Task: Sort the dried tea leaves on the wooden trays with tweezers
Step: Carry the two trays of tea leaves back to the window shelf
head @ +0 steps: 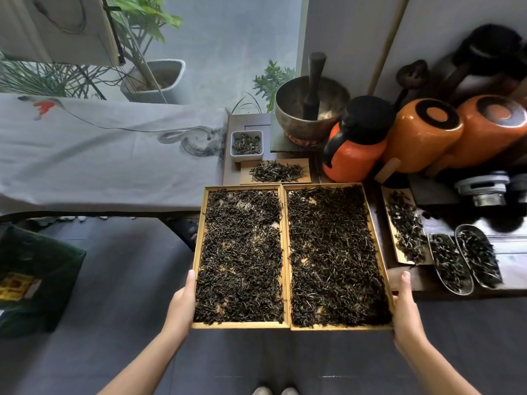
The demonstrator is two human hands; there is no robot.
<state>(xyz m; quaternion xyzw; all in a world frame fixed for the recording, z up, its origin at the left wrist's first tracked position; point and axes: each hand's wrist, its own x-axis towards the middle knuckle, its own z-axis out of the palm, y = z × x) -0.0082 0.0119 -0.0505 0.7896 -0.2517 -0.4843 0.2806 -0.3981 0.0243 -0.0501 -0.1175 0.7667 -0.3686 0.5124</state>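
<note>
Two shallow wooden trays are held side by side in front of me, both covered with dark dried tea leaves (242,252). My left hand (182,300) grips the left tray (199,238) at its outer left rim, thumb lying along the edge. My right hand (405,306) grips the right tray (380,246) at its outer right rim in the same way. The near ends of the trays hang over the dark floor, and their far ends reach the low table. No tweezers are in view.
Beyond the trays lie a white dish of leaves (247,145) and a small board of leaves (275,171). To the right are another leaf board (405,226), two metal scoops (449,263), orange jars (356,143) and a metal bowl (312,109). A cloth-covered table (99,155) stands left.
</note>
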